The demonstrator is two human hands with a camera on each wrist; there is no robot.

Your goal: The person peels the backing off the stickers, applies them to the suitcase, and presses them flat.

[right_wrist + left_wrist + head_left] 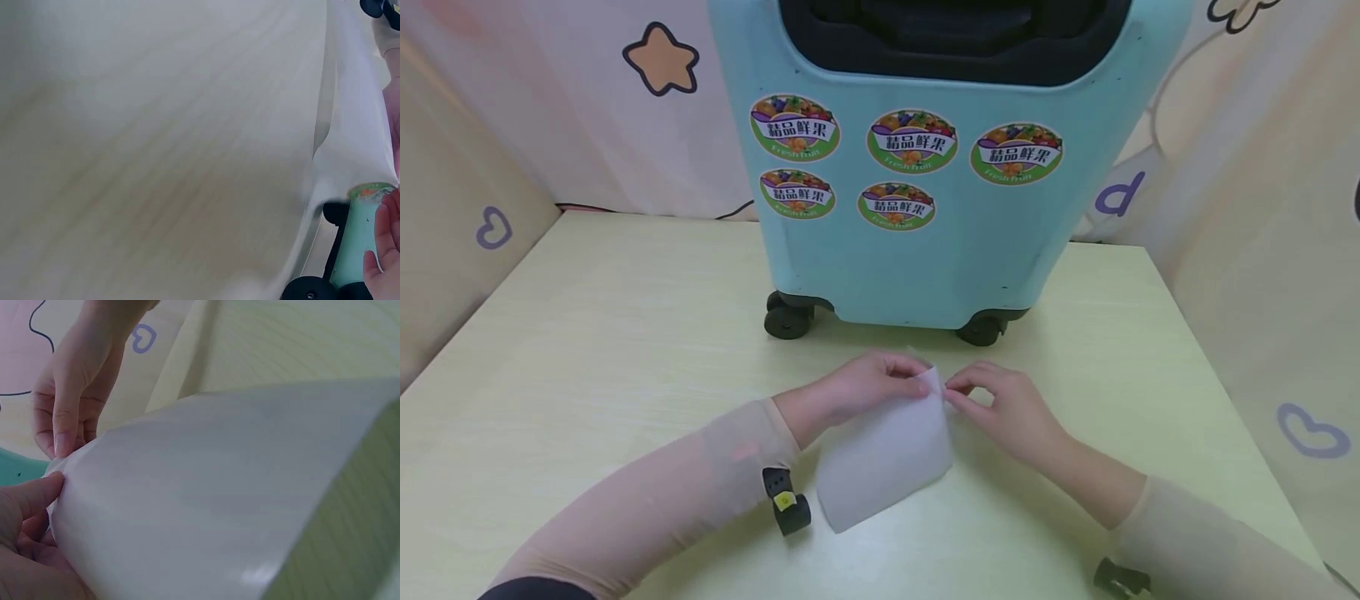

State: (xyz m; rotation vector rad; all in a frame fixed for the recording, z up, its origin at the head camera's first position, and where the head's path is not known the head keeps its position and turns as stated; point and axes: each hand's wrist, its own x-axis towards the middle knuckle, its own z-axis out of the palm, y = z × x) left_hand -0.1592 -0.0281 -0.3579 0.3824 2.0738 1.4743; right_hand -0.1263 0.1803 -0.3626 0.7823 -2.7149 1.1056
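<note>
My left hand [874, 385] pinches the upper corner of a white sheet [887, 458], thumb on the near face and fingers behind. The sheet hangs slanted above the table, with its plain side toward me. My right hand [1011, 408] pinches at the same corner from the right, its thumb and fingertips close to the left thumb. In the left wrist view the sheet [206, 481] bulges outward beneath both hands. A small coloured print [372, 190] shows by the right fingers in the right wrist view; whether it is on the sheet or the suitcase, I cannot tell.
A light-blue suitcase [955, 258] stands on black wheels [788, 322] behind the hands. Several oval fruit stickers [912, 142] are on its front, in two rows. It stands on a pale wooden table [610, 333], with patterned curtain [580, 125] behind and at the sides.
</note>
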